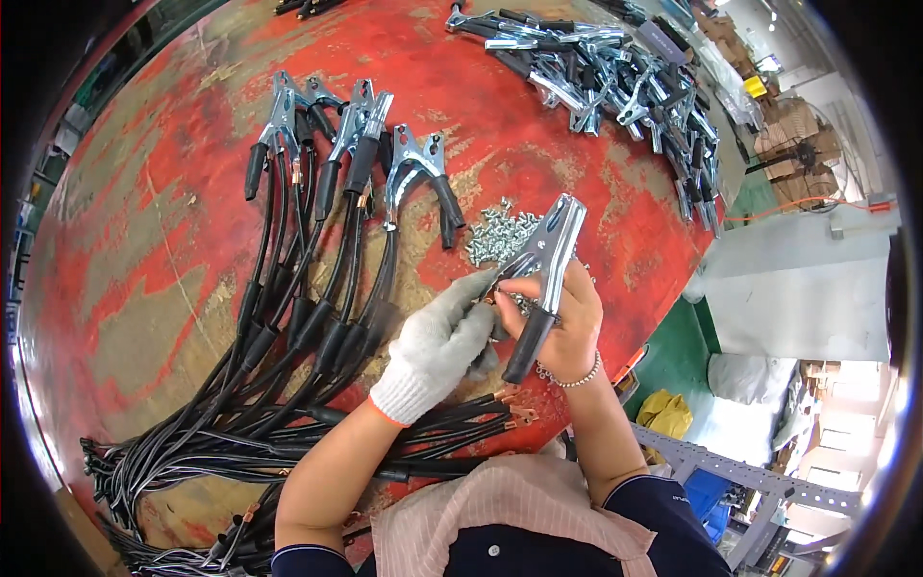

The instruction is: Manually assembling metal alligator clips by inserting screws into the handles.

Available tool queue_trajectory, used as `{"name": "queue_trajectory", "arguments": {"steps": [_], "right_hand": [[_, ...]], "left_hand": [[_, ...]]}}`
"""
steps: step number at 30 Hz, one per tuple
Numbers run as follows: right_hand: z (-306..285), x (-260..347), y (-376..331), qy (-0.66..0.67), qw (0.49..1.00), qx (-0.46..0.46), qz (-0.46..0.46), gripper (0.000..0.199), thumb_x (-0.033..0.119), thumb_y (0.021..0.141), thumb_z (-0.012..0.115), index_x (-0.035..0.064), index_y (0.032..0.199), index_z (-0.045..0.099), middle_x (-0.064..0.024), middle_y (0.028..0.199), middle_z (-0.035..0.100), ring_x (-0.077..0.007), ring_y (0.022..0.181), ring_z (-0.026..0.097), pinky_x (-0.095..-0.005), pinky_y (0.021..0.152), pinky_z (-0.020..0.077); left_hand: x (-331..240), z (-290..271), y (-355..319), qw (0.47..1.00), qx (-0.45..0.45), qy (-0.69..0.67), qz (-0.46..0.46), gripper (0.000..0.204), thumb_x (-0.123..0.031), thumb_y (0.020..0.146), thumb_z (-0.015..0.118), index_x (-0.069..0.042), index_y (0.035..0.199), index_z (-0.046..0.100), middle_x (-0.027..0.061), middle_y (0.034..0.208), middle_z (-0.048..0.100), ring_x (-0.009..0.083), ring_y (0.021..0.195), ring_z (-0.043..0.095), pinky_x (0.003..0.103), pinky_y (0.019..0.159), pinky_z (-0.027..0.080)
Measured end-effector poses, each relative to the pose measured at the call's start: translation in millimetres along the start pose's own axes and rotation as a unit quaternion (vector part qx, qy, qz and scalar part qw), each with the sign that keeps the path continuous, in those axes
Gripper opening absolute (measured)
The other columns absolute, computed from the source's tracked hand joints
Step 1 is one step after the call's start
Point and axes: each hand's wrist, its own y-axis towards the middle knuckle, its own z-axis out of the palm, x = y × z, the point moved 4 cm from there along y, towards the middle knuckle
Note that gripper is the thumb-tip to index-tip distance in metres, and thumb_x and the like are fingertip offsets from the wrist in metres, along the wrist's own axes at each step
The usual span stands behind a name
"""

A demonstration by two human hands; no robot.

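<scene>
My right hand (574,322), bare with a beaded bracelet, is closed round a silver battery clamp (561,236) with black handle grips. The clamp's jaws point up and away from me. My left hand (433,344), in a white knitted glove, meets the clamp's left side, its fingers pinched together. A bit of copper colour shows between the hands, but what the left fingers grip is mostly hidden. Just beyond them lies a pile of small silver screws (495,234). To the left, several clamps (354,125) sit on the ends of black cables (260,317).
A large heap of loose clamps (625,77) covers the far right of the worn red table (519,163). Bundled black cables (183,447) run along the near left, some with bare copper ends (514,412) close to my body. A grey metal frame (750,471) stands at right.
</scene>
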Motion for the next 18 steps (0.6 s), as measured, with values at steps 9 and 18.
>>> {"name": "queue_trajectory", "arguments": {"steps": [9, 18], "right_hand": [[-1.6, 0.5, 3.0, 0.017, 1.0, 0.012, 0.011, 0.024, 0.005, 0.063, 0.082, 0.0141, 0.085, 0.075, -0.0039, 0.072, 0.058, -0.0236, 0.066, 0.055, -0.0351, 0.056, 0.0439], [-0.3, 0.9, 2.1, 0.011, 0.998, 0.044, 0.044, 0.022, 0.007, 0.065, 0.085, 0.0085, 0.085, 0.074, -0.0065, 0.077, 0.058, -0.0235, 0.07, 0.057, -0.0336, 0.06, 0.0441]], "left_hand": [[-2.5, -0.2, 0.3, 1.0, 0.007, 0.007, -0.019, 0.041, -0.013, 0.098, 0.051, -0.001, 0.137, 0.048, 0.0028, 0.091, 0.062, 0.0064, 0.071, 0.058, 0.022, 0.059, 0.048], [-1.2, -2.8, -0.1, 1.0, 0.01, -0.004, -0.014, 0.042, -0.014, 0.098, 0.052, 0.001, 0.137, 0.047, 0.0026, 0.097, 0.062, 0.0062, 0.077, 0.057, 0.022, 0.068, 0.048]]}}
